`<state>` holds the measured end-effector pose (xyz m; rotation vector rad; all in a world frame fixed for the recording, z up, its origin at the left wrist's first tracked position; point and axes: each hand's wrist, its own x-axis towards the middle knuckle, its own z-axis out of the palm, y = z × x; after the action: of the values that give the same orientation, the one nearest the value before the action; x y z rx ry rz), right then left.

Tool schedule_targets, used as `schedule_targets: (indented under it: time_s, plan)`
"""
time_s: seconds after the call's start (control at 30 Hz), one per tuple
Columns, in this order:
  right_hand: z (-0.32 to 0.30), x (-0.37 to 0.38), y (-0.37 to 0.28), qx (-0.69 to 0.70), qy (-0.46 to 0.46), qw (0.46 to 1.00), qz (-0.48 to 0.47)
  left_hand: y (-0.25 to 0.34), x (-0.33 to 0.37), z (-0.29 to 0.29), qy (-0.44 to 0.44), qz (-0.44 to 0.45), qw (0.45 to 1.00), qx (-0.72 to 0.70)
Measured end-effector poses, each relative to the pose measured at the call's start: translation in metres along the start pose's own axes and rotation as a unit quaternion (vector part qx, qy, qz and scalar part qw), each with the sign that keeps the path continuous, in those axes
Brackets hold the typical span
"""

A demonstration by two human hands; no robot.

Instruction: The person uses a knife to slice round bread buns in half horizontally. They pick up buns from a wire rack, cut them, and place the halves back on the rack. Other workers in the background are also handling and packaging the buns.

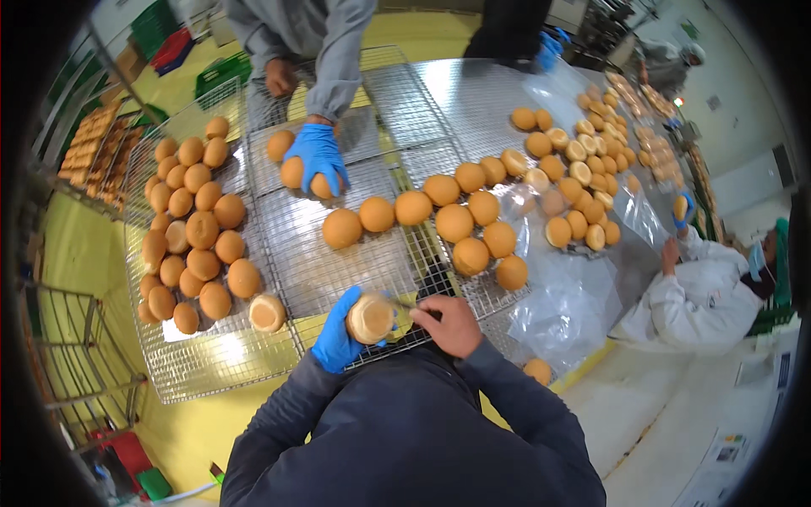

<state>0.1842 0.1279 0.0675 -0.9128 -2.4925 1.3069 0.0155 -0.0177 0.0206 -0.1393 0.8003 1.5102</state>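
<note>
My left hand (336,334), in a blue glove, is closed round a bun (371,318), its pale flat underside tilted up. From the right, my bare right hand (448,324) pinches what looks like a thin knife (402,304), its tip reaching the bun's edge; its handle is hidden in my fingers. Both hands are above the near edge of a wire rack (338,283). Ahead of them, a line of brown buns (378,214) runs across the rack to the right. One bun (268,313) lies pale side up to the left of my left hand.
Many buns (202,229) cover the rack's left part. Across from me, a co-worker's blue-gloved hand (316,159) rests on buns. More buns (583,173) and clear plastic bags (564,304) lie on the metal table at right, where another person (688,291) holds a bun. Loaded shelves (93,152) stand far left.
</note>
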Motion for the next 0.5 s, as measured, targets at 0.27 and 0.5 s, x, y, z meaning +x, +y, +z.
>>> schedule_targets:
  time_s: [0.27, 0.5]
  plan:
    - [0.051, -0.004, 0.04, 0.362, -0.01, 0.894, 0.265, -0.017, 0.011, -0.005, -0.053, 0.169, 0.867, 0.467]
    - [-0.069, 0.009, 0.079, 0.577, 0.293, 0.736, 0.202, -0.018, 0.019, -0.005, -0.068, 0.106, 0.885, 0.448]
